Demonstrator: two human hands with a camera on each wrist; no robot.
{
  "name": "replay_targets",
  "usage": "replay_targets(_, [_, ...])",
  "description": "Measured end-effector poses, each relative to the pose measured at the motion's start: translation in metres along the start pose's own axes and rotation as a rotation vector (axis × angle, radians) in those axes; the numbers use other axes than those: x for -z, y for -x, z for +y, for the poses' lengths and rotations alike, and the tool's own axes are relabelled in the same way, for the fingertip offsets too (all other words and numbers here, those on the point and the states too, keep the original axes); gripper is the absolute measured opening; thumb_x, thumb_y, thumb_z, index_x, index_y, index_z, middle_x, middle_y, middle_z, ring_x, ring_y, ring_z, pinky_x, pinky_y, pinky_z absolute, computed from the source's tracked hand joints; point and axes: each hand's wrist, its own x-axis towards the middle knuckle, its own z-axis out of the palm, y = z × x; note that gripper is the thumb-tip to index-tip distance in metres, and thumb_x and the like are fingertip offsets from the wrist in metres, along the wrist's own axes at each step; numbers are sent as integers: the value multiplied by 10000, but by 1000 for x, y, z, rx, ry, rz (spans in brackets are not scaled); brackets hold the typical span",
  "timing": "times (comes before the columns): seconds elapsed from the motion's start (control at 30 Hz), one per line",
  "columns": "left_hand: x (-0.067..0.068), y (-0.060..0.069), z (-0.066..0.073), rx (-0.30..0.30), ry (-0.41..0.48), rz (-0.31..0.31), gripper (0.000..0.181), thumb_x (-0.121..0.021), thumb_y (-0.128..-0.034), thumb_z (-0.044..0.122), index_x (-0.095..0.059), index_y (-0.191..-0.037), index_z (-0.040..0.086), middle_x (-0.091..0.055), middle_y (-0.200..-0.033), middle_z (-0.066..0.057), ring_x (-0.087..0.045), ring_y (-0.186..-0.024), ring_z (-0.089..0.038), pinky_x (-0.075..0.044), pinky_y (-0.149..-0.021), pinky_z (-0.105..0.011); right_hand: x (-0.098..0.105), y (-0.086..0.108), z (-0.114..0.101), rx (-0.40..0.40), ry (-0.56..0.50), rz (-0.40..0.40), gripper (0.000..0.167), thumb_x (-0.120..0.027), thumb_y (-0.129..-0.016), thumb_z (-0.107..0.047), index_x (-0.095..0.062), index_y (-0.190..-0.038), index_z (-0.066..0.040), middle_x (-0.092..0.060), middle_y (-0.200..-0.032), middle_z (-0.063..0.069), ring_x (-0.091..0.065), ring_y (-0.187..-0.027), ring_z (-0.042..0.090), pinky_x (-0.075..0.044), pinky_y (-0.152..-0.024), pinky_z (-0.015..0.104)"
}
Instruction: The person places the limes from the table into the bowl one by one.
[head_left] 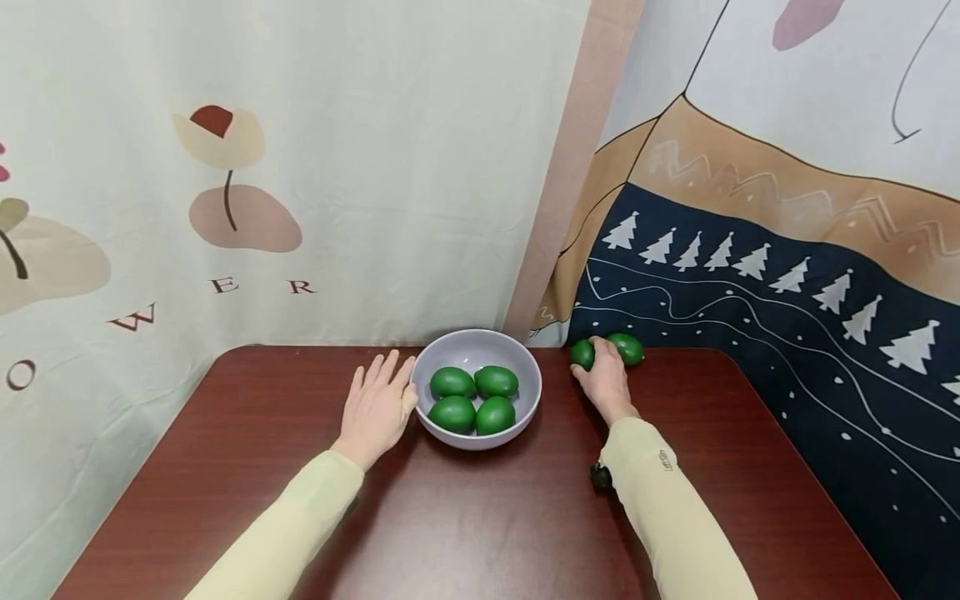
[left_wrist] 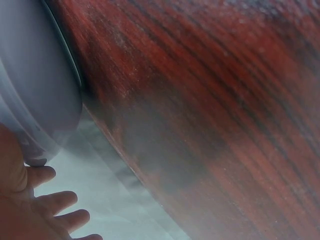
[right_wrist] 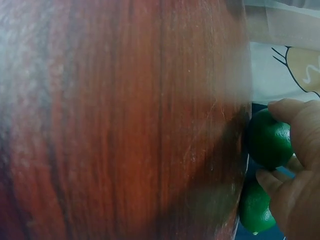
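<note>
While your right hand (head_left: 606,382) pinches it between thumb and fingers, one green fruit (head_left: 581,353) sits at the far edge of the worktop (head_left: 480,517), to the right of the bowl. Close by its right side, in your head view, lies a second green fruit (head_left: 627,349), along that same far edge; your fingers reach down between the two. Farther left, well apart from this pair, stands the pale purple bowl (head_left: 522,358), upright, with four more green fruits (head_left: 496,381) inside — two toward the back and two toward the front. Your left hand (head_left: 377,407) is spread at the bowl's left side, its fingers straight and pointing away from you, its thumb side against the wall. Both of your forearms wear pale yellow sleeves (head_left: 686,512), and a small black object (head_left: 600,477) shows at your right wrist. Behind the worktop hangs a white cloth (head_left: 420,183) printed with flowers and dark red letters; to its right, past a pinkish band (head_left: 570,158), comes a dark blue patterned area (head_left: 712,300) — white trees, lines and dots.
</note>
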Motion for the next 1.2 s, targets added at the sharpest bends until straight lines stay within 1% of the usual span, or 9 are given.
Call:
replay_targets(0.13, [0, 0, 0, 0, 1, 6, 509, -438, -1068, 282, -500, -1531, 79, -405, -1608, -222, -314, -1511, -445, -219, -1219, -641, 0, 1, -1, 10, 2, 0, 613, -713, -954, -120, -434, -1483, 15, -435, -1508, 263, -478, -1330, 448, -422, -1103, 629])
replay_targets(0.3, [-1, 0, 0, -1, 4, 8, 509, -433, -1069, 280, -497, -1532, 77, -400, -1609, -224, -310, -1512, -445, -203, -1225, -639, 1, 2, -1, 39, 18, 27, 558, -745, -924, -106, -497, -1408, 19, -501, -1439, 261, -533, -1255, 443, -457, -1072, 609])
replay_targets(0.43, [-2, 0, 0, -5, 6, 11, 510, -435, -1068, 283, -500, -1530, 76, -404, -1606, -226, -314, -1510, -446, -206, -1224, -639, 3, 3, -1, 50, 26, 31, 531, -765, -903, -102, -529, -1365, 9, -531, -1408, 254, -551, -1227, 436, -474, -1055, 594])
replay_targets(0.7, [-4, 0, -1, -5, 5, 14, 508, -438, -1070, 283, -497, -1532, 80, -406, -1605, -226, -315, -1509, -446, -218, -1219, -642, 8, 8, -5, 22, 39, -44, 549, -767, -905, -107, -513, -1384, -19, -519, -1427, 240, -544, -1224, 419, -477, -1052, 598])
replay_targets(0.93, [-3, 1, 0, -5, 10, 13, 504, -449, -1067, 275, -506, -1524, 72, -411, -1601, -228, -319, -1507, -445, -204, -1225, -637, 8, 15, -4, 33, 47, -62, 537, -773, -892, -106, -523, -1358, -15, -543, -1390, 255, -557, -1182, 420, -496, -1021, 594])
replay_targets(1.2, [-2, 2, 0, 3, 9, 10, 509, -440, -1071, 286, -498, -1531, 75, -400, -1608, -227, -319, -1507, -446, -209, -1224, -637, 11, 17, -6, 55, 62, -76, 529, -783, -883, -100, -532, -1341, -13, -552, -1378, 260, -562, -1169, 422, -499, -1015, 599])
